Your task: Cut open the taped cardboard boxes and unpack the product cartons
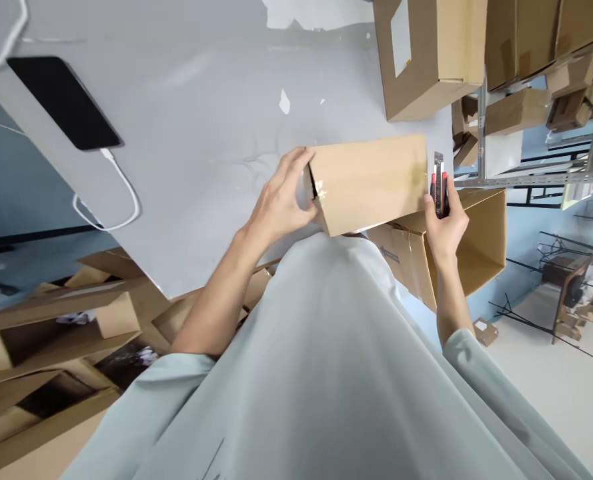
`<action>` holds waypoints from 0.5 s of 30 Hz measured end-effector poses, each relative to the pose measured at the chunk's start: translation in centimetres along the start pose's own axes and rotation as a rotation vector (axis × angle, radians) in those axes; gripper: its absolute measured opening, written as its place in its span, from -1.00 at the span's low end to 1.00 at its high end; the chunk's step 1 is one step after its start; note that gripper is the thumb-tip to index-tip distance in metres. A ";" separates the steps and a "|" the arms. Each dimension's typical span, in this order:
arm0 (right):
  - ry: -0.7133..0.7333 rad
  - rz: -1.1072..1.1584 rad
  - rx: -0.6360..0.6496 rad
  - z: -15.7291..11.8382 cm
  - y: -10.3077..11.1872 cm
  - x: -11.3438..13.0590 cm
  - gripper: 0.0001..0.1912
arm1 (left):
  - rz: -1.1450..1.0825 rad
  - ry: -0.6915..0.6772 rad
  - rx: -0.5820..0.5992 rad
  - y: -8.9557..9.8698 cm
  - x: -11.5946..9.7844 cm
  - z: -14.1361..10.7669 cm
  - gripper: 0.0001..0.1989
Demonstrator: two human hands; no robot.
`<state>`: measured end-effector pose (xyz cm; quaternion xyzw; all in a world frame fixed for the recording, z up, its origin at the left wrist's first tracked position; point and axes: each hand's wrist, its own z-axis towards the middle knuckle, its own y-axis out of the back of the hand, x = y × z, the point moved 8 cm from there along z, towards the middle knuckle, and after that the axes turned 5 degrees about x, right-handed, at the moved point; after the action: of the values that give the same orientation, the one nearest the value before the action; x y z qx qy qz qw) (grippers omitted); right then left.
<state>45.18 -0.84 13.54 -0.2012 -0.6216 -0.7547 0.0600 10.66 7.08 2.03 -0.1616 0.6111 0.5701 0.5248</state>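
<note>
A small brown cardboard box (pixel 376 180) is at the table edge in front of my body, slightly tilted. My left hand (pixel 289 190) grips its left end, thumb at the lower corner and fingers on the upper one. Shiny tape shows on the box near that end, beside a dark gap. My right hand (pixel 446 220) is closed around a red and black box cutter (pixel 439 187), which points away from me beside the right end of the box. Whether the right thumb touches the box I cannot tell.
A larger cardboard box (pixel 411 73) stands at the table's far right. On the grey table (pixel 191 160), a black phone (pixel 66 103) lies with a white cable (pixel 126 193). Open cartons (pixel 61 333) fill the lower left; another open carton (pixel 469 247) is right. Shelves with boxes stand beyond.
</note>
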 end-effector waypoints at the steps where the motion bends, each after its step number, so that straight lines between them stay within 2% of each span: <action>1: -0.030 0.060 -0.016 0.5 -1.0 -1.4 -0.30 | 0.013 0.029 -0.011 0.6 0.3 -0.3 -0.01; 3: -0.066 0.164 -0.009 1.0 -2.9 -3.2 -0.29 | 0.036 0.095 -0.027 1.8 0.8 -1.0 0.07; 6: -0.079 0.269 0.021 1.3 -5.1 -3.7 -0.29 | 0.064 0.196 0.003 4.0 0.3 -2.0 0.13; 8: -0.083 0.329 0.051 1.7 -6.3 -3.6 -0.26 | 0.141 0.280 0.013 5.6 -1.2 -2.1 0.05; 11: -0.077 0.462 0.124 2.5 -7.9 -3.3 -0.21 | 0.368 0.346 -0.118 7.6 -5.6 -0.7 -0.28; 13: -0.052 0.555 0.185 3.1 -8.3 -3.0 -0.20 | 0.469 0.302 -0.208 6.8 -9.1 1.4 -0.46; 15: -0.016 0.595 0.256 3.6 -8.3 -3.0 -0.22 | 0.492 0.237 -0.213 4.0 -11.5 4.1 -0.52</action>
<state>45.86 3.93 5.35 -0.3711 -0.6256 -0.6181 0.2979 13.95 7.16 14.47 -0.1281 0.6259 0.7182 0.2756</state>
